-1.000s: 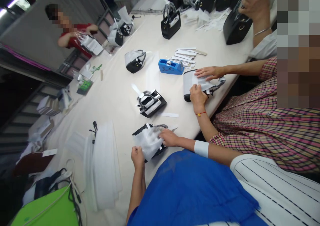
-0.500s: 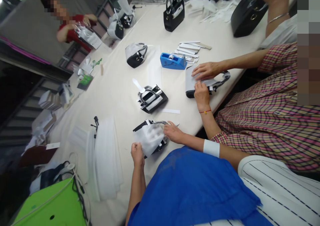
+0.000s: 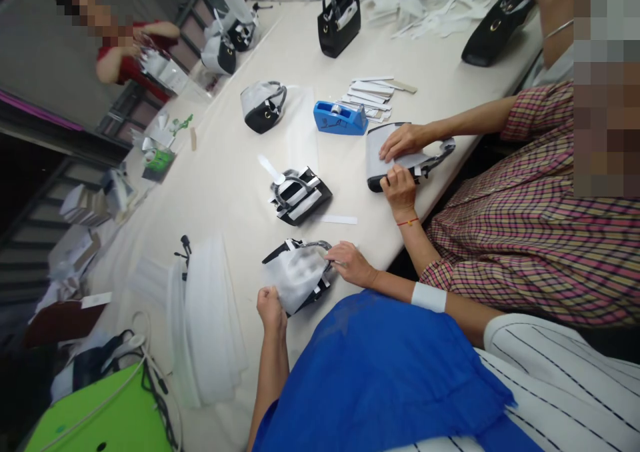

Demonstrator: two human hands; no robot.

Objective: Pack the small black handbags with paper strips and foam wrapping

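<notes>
A black handbag (image 3: pixel 313 297) lies in front of me, its front covered by a thin white wrapping sheet (image 3: pixel 290 280). At the sheet's lower left edge, my left hand (image 3: pixel 273 307) is closed in a pinch on it. My right hand (image 3: pixel 353 265) is at the bag's other side, fingers stretched toward the wrapped handle (image 3: pixel 316 245) and apart, with fingertips at or very near its end. I see nothing held in it. Just beyond lies another black handbag (image 3: pixel 313 202) with white strips and wrapped handles, and a white paper strip (image 3: pixel 339 219) beside it.
To my right, a co-worker's hands (image 3: pixel 401 162) press a wrapped bag (image 3: pixel 376 152). Further off are a blue tape dispenser (image 3: pixel 341 120), card strips (image 3: pixel 370 95) and more handbags (image 3: pixel 340 25). White sheets (image 3: pixel 210 325) are stacked at left, near a green box (image 3: pixel 105 415) with cables.
My right hand has shifted slightly right and its fingers are further apart. My left hand keeps its pinch on the sheet. The co-worker's hands have moved slightly on their bag.
</notes>
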